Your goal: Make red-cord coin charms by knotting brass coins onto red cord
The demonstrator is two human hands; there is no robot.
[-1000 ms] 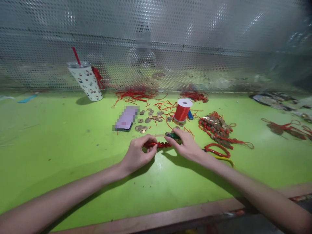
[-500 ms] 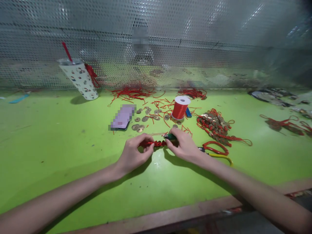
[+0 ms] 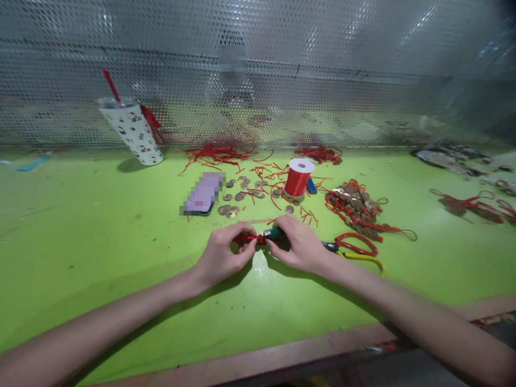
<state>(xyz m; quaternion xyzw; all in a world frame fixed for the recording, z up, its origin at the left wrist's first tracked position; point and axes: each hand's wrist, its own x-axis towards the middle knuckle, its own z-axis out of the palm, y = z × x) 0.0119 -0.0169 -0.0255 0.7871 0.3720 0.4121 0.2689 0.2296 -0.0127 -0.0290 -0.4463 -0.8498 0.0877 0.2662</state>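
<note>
My left hand (image 3: pixel 224 254) pinches one end of a short knotted red cord piece (image 3: pixel 253 238) just above the green table (image 3: pixel 100 236). Close beside it, my right hand (image 3: pixel 299 245) is closed around a green lighter (image 3: pixel 273 233), whose tip points at the cord. The two hands almost touch. Most of the cord piece is hidden between the fingers.
Red-and-yellow scissors (image 3: pixel 357 248) lie right of my right hand. Behind are a red thread spool (image 3: pixel 299 177), loose coins (image 3: pixel 236 198), a phone (image 3: pixel 202 198), red cord scraps (image 3: pixel 220 153) and a pile of coin-and-cord pieces (image 3: pixel 357 207). A patterned cup (image 3: pixel 133 131) stands back left by the perforated screen.
My right hand has moved left with the lighter, closing the gap to my left hand. Less of the red cord shows between them. The view shifted slightly.
</note>
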